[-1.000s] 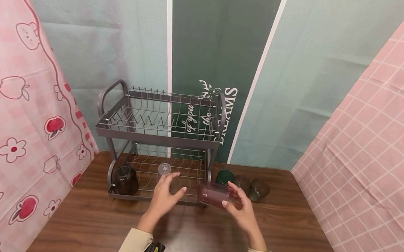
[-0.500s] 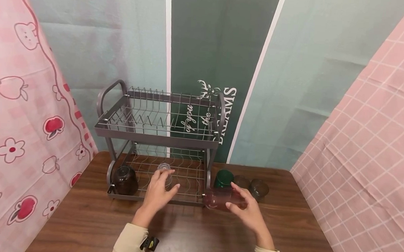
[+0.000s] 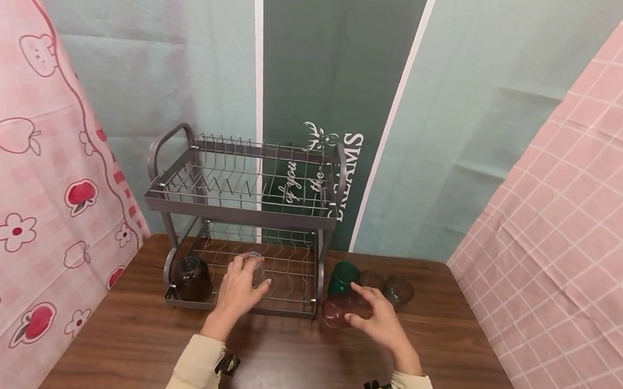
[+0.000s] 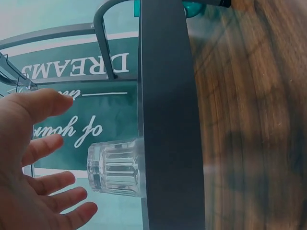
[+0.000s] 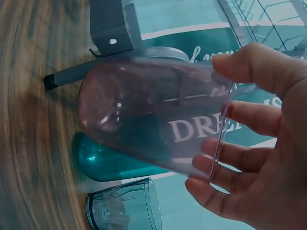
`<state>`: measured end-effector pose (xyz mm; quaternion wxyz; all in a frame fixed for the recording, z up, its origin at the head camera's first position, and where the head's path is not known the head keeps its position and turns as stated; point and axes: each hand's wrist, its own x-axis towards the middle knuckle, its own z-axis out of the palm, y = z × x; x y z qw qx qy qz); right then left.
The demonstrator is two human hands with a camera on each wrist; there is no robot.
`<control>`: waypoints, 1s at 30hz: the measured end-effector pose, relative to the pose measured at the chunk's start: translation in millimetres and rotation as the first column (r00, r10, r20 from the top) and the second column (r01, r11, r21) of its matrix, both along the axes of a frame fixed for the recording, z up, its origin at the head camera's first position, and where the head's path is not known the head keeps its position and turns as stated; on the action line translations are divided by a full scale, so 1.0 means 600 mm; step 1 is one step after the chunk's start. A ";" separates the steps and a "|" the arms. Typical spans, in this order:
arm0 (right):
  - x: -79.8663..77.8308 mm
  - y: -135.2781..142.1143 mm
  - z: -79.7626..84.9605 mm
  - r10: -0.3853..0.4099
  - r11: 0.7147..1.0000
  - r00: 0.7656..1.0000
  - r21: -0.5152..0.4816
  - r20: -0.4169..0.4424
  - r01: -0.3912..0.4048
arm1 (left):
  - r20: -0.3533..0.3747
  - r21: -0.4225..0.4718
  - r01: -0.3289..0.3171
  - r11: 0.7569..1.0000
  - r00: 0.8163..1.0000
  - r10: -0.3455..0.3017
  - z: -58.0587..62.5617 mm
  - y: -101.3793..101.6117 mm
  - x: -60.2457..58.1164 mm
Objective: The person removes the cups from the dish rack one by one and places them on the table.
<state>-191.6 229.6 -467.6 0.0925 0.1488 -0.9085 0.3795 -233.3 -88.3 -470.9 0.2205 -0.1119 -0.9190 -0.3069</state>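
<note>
My right hand (image 3: 384, 322) grips a pink see-through glass (image 5: 144, 105) near its rim, fingers and thumb around it. The glass is tilted on its side, its base pointing left, just right of the dish rack (image 3: 241, 312). My left hand (image 3: 236, 287) is over the front of the rack's lower tier with loosely bent fingers. It is nearest to a clear ribbed glass (image 4: 117, 167), and the left wrist view shows a gap between them. A dark brown glass (image 3: 194, 279) stands bottom up at the left end of the lower tier.
To the right of the rack stand a green glass (image 3: 343, 277) and two dark see-through glasses, one of them at the far right (image 3: 399, 292). All rest on the wooden table (image 3: 294, 362). The rack's upper tier (image 3: 243, 215) overhangs the lower one. Curtains hang behind and at both sides.
The pink glass has moved a little right and down with my right hand, away from the rack. My left hand has shifted left, nearer to the clear glass.
</note>
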 end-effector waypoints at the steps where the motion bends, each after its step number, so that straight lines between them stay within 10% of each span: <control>1: -0.002 -0.001 -0.001 -0.003 1.000 1.000 0.021 -0.001 0.003 | 0.002 -0.010 -0.004 1.000 1.000 0.004 0.000 -0.001 -0.002; 30: -0.041 -0.018 -0.027 -0.079 0.942 0.997 0.327 0.006 0.073 | 0.198 -0.055 -0.038 0.998 0.979 0.048 0.003 -0.005 -0.053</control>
